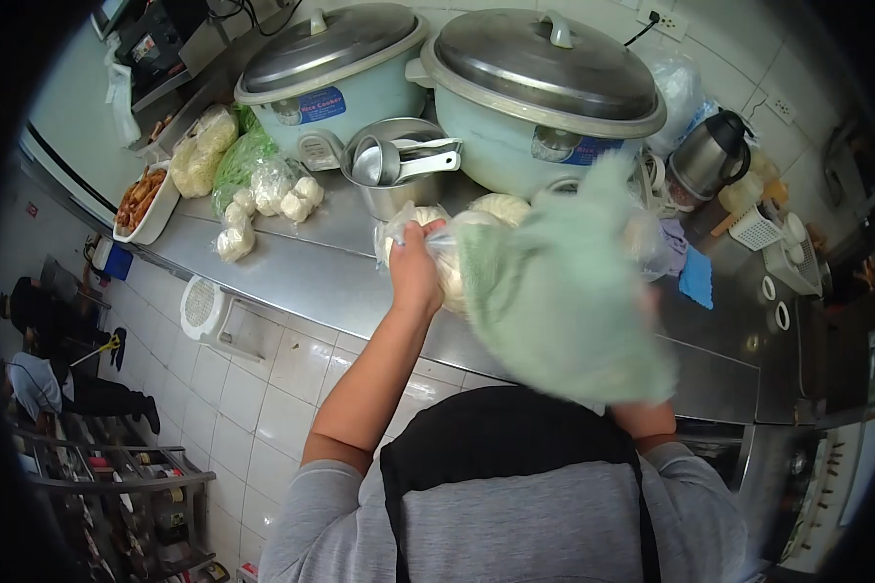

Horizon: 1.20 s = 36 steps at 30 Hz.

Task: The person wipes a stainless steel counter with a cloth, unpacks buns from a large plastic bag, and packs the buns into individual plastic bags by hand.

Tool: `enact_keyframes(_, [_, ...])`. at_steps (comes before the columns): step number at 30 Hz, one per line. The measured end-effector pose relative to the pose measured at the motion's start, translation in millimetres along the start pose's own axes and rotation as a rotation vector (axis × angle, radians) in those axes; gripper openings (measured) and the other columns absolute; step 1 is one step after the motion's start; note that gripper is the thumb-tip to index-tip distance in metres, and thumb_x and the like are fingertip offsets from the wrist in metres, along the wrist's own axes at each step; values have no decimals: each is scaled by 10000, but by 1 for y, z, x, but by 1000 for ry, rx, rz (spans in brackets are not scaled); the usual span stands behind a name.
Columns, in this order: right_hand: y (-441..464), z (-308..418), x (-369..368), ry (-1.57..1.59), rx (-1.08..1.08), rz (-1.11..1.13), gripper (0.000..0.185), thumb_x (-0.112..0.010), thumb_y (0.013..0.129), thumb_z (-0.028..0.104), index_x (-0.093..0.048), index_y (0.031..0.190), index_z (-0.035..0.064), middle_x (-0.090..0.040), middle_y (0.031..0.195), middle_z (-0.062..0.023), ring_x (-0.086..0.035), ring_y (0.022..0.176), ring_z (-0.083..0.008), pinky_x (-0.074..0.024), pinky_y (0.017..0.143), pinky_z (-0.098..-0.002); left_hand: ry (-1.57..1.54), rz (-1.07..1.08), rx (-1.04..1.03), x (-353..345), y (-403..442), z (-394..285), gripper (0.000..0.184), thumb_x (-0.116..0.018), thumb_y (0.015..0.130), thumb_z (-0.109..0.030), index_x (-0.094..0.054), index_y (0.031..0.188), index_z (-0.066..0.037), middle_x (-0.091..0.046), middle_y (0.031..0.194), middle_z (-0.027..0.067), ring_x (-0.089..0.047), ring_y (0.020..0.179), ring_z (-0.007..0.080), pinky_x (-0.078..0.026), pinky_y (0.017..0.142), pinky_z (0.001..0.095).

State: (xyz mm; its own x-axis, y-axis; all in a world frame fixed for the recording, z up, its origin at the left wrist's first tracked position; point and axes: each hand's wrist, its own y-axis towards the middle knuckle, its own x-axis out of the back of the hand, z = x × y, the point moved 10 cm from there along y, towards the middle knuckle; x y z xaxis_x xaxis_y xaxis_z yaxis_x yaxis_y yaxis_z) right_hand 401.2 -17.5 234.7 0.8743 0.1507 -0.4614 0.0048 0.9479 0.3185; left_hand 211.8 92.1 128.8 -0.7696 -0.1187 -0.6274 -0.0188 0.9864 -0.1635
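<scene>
My left hand (416, 264) is closed on a clear plastic bag (396, 233) that holds pale round pieces, over the front of the steel counter (316, 282). Right beside it, a light green cloth (554, 291) hangs in the air, blurred by motion, and covers part of the bagged pieces. My right hand is mostly hidden behind the cloth; only a smeared bit of it shows at the cloth's right edge. Behind the bag stands a steel pot (394, 199) with metal scoops (423, 163) in it.
Two large rice cookers (345, 121) with steel lids stand at the back. Left on the counter are more bagged pieces (297, 199) and a white tray (160, 216) of brown food. A steel jug (707, 160) stands right. Two people (44, 384) are at the far left.
</scene>
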Motion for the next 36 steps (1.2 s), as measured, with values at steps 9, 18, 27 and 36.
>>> enact_keyframes(9, [71,-5,-21,-948,401,34,391,-548,733,229,-492,1039,-8,-459,1052,-164,-439,990,-230,-334,856,-362,32,136,-230,-59,-58,-54,419,-302,879,-314,-509,837,48,-548,752,118,-521,642,173,-449,601,276])
enact_keyframes(18, [36,-103,-36,-582,-323,837,437,-589,697,119,-453,1104,34,-483,1103,-81,-445,1007,-172,-335,885,-311,1140,556,-814,-127,-55,-55,129,-496,729,-155,-556,771,-49,-476,931,121,-410,935,266,-311,817,371])
enact_keyframes(27, [56,-52,3,-558,91,40,363,-610,643,24,-508,991,21,-544,987,-114,-513,924,-196,-395,803,-303,1158,649,-745,-120,-47,-68,517,-591,665,-296,-417,1110,-99,-360,1162,189,-301,1120,324,-221,941,399])
enact_keyframes(36, [84,7,28,-636,409,-178,272,-533,730,101,-504,985,14,-558,952,-96,-536,871,-194,-416,732,-271,691,658,-200,-77,-79,21,801,-696,579,-265,-298,1214,18,-419,1140,155,-415,1042,189,-331,873,295])
